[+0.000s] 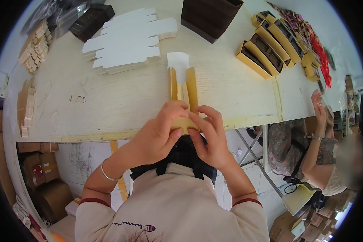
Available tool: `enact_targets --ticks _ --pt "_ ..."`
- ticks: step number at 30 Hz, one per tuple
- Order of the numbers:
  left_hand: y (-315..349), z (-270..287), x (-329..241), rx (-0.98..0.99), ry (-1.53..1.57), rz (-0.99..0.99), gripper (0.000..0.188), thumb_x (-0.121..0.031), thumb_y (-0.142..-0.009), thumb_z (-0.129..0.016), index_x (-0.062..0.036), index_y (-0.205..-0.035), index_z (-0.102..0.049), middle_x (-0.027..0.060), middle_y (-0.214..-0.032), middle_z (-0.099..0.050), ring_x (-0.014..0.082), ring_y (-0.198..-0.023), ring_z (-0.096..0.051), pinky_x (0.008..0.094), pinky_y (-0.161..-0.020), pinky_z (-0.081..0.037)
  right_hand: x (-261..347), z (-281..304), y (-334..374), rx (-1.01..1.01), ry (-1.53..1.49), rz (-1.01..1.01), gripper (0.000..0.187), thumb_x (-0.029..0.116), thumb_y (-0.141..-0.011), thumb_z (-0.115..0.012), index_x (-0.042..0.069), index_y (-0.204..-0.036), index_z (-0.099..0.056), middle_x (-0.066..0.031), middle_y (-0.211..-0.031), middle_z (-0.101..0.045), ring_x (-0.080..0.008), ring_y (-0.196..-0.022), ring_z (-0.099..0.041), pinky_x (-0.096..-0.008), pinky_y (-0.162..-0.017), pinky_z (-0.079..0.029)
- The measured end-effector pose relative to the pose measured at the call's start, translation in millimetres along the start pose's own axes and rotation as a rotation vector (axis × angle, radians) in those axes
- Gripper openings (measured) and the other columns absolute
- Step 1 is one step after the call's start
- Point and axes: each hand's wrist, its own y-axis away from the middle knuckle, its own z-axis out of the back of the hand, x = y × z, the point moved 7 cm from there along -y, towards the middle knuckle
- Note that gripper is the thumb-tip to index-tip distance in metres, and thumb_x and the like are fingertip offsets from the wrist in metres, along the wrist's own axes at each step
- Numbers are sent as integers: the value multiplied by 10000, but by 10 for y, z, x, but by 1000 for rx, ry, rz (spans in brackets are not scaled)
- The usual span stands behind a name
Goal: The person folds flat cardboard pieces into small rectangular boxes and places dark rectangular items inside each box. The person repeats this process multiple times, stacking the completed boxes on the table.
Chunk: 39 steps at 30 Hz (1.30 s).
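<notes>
Left hand half curled, clamped on gold carton; right hand likewise, just beside left.

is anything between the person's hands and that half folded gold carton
Nothing visible: the left hand and right hand both touch the near end of the partly folded gold carton. The stack of white carton blanks lies beyond, to the left, clear of both.

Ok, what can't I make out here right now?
All in the head view:
Near end of the gold cardboard box: partly hidden by the left hand and right hand.
Top of the tall dark-brown container: cut off by the upper edge.
Sheet count in the flat white cardboard stack: layers too thin to tell.
Whether the long, dark-lined gold boxes hold anything: too small and dark.
</notes>
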Motion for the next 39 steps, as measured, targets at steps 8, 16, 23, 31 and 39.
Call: enact_targets --ticks 8,16,23,31,39 --pt "164 -29 -139 -182 -485 -134 217 -45 -818 -692 -28 -1012 -599 133 -1198 -526 220 -718 -590 295 -567 -488 96 -6 106 128 386 381 448 32 -740 -720 -85 -1148 -576 -135 -1033 -537 -245 -781 -567 -343 -659 -478" --pt "128 -65 -176 -157 -618 -97 181 -79 -729 -749 -20 -868 -651 67 -847 -642 214 -640 -602 303 -529 -477 148 -106 -16 321 508 301 228 61 -688 -662 -8 -893 -590 -79 -818 -473 -218 -685 -529 -353 -605 -440" --pt "-39 30 -216 -13 -575 -12 92 -100 -783 -696 -40 -832 -645 61 -806 -583 249 -686 -597 329 -553 -475 -11 -131 -59 500 349 28 172 56 -764 -659 22 -918 -590 -95 -819 -511 -277 -653 -563 -380 -575 -458" --pt "-148 142 -87 388 -545 -19 36 -111 -807 -654 -77 -809 -644 7 -819 -562 189 -883 -569 361 -715 -477 113 -67 -5 457 388 144 366 155 -737 -736 36 -1059 -609 -145 -1127 -560 -277 -756 -611 -373 -631 -496" --pt "-267 244 -534 155 -1018 -241 272 -149 -712 -717 -105 -971 -647 46 -1058 -612 235 -986 -517 472 -899 -398 16 355 -85 171 707 317 144 77 -685 -701 74 -796 -610 -34 -676 -487 -232 -626 -496 -360 -520 -384"
